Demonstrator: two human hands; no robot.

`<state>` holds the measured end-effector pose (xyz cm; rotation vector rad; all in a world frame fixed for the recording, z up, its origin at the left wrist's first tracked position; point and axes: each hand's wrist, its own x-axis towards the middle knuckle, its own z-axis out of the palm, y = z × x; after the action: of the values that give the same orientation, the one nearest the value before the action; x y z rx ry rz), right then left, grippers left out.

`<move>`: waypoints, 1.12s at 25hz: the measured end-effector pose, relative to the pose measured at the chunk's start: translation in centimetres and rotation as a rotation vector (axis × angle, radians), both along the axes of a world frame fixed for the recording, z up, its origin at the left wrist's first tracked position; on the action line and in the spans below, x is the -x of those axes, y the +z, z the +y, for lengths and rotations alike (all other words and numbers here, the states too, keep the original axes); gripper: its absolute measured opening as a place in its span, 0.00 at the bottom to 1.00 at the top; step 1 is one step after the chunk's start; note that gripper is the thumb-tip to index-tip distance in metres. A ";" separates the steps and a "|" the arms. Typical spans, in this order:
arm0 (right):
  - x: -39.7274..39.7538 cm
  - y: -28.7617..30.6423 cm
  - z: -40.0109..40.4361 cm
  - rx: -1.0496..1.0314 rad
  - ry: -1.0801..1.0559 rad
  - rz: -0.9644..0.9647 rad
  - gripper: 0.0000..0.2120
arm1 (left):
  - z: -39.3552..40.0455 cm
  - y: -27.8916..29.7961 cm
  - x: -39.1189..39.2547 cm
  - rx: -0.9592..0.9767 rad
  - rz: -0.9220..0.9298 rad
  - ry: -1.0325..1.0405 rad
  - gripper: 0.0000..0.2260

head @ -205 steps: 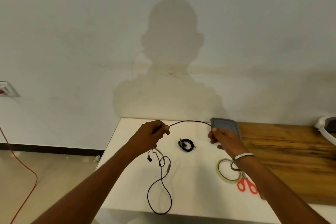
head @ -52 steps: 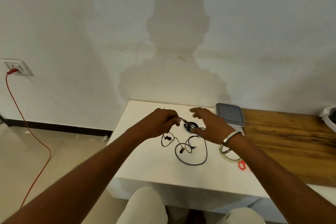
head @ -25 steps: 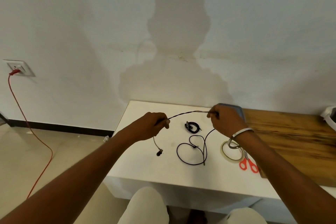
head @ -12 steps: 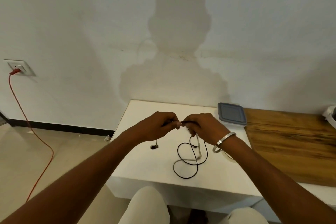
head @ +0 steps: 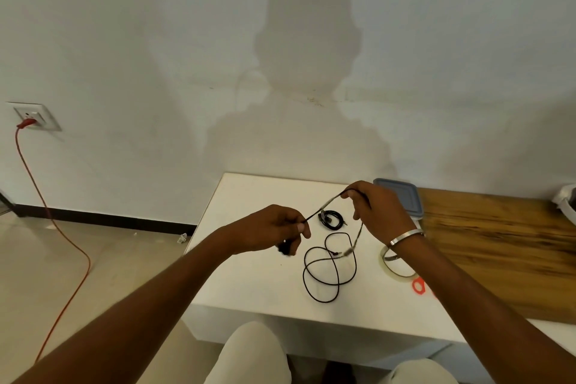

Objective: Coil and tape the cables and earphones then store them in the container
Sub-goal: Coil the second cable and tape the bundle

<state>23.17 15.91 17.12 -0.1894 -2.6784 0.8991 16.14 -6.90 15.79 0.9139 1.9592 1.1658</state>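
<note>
We see a white wall [head: 124,25] filling most of the view, with a person's shadow [head: 307,97] cast on it above a white table [head: 249,277] that meets a wooden top [head: 498,246] on its right. At the far left of the wall a socket [head: 32,115] carries a red plug, and its orange cord [head: 59,227] trails down across the floor [head: 78,259]. Our two bare forearms reach in from below over pale trousers [head: 249,355]. At the back of the table, where white meets wood, we find the container [head: 402,196] with its grey lid on, partly hidden behind the right hand [head: 378,212], which wears a metal bangle [head: 405,235]. The left hand [head: 274,229] has its fingers curled and pinches the earphones [head: 324,271] near one end; the right hand pinches the same black cord higher up, so a short stretch runs taut and slanted between the two hands above the table. From the right hand the cord drops down and lies in loose loops on the white surface in front of us. Beyond those loops, between the hands, a small coiled cable [head: 332,219] rests on the table. Just right of the loops we see a roll of clear tape [head: 399,270] lying flat, partly under the right wrist, and beside it the red handle of the scissors [head: 419,285], the rest hidden by the arm.
</note>
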 end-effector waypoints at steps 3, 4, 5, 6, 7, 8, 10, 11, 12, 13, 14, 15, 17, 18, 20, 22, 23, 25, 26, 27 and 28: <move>0.4 -0.6 0.4 0.055 -0.057 0.000 0.11 | -0.1 -0.1 -0.5 -0.022 -0.135 0.000 0.10; 0.5 -0.9 0.4 0.072 -0.066 -0.010 0.11 | -0.1 -0.1 -0.8 -0.026 -0.217 -0.003 0.11; 0.6 -1.3 0.4 0.083 -0.072 -0.025 0.11 | -0.1 0.1 -1.1 -0.041 -0.312 -0.017 0.12; 0.7 -1.7 0.3 0.089 -0.076 -0.043 0.11 | 0.1 0.3 -1.3 -0.070 -0.411 -0.040 0.13; 0.8 -2.2 0.1 0.094 -0.079 -0.066 0.11 | 0.4 0.7 -1.6 -0.116 -0.506 -0.068 0.13; 0.9 -2.7 -0.1 0.104 -0.079 -0.092 0.12 | 0.7 1.2 -1.7 -0.172 -0.595 -0.093 0.12; 1.0 -3.5 -0.7 0.120 -0.063 -0.160 0.12 | 1.3 2.2 -1.9 -0.292 -0.729 -0.136 0.11; 0.9 -3.9 -1.2 0.115 -0.048 -0.191 0.12 | 1.6 2.8 -2.0 -0.357 -0.760 -0.145 0.11; 0.7 -4.2 -1.7 0.096 -0.025 -0.212 0.11 | 1.9 3.2 -2.0 -0.429 -0.770 -0.135 0.11; 0.5 -4.6 -2.3 0.071 0.008 -0.227 0.11 | 2.3 3.5 -2.1 -0.504 -0.761 -0.092 0.10; 0.2 -5.0 -3.0 0.061 0.046 -0.242 0.11 | 2.7 3.7 -2.2 -0.579 -0.738 -0.018 0.10; -0.1 -5.2 -3.7 0.077 0.095 -0.270 0.11 | 3.1 3.6 -2.0 -0.648 -0.702 0.075 0.10; -0.9 -5.1 -5.0 0.119 0.219 -0.331 0.12 | 3.7 2.9 -1.3 -0.738 -0.604 0.230 0.11; -1.2 -4.8 -5.5 0.123 0.279 -0.341 0.12 | 3.9 2.5 -0.9 -0.739 -0.531 0.264 0.11; -1.8 -3.8 -6.1 0.109 0.374 -0.321 0.12 | 3.8 1.4 -0.3 -0.656 -0.329 0.282 0.11; -2.1 -2.8 -6.4 0.102 0.436 -0.274 0.12 | 3.3 0.4 0.0 -0.530 -0.142 0.288 0.11; -2.3 -2.3 -6.3 0.105 0.454 -0.245 0.11 | 3.0 -0.1 0.1 -0.471 -0.068 0.278 0.11; -2.6 -1.7 -5.9 0.128 0.468 -0.191 0.10 | 2.5 -0.7 0.0 -0.372 0.022 0.234 0.12; -2.7 -1.4 -5.6 0.147 0.464 -0.167 0.09 | 2.3 -0.9 -0.1 -0.336 0.029 0.204 0.12; -2.8 -1.1 -5.3 0.169 0.452 -0.142 0.08 | 2.2 -1.0 -0.3 -0.314 0.020 0.169 0.12; -2.8 -0.8 -5.0 0.188 0.432 -0.113 0.07 | 2.1 -1.1 -0.6 -0.299 0.006 0.142 0.12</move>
<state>25.98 10.95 16.34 0.3211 -2.7875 1.3021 16.78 -4.78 14.68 0.9383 1.9116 1.5701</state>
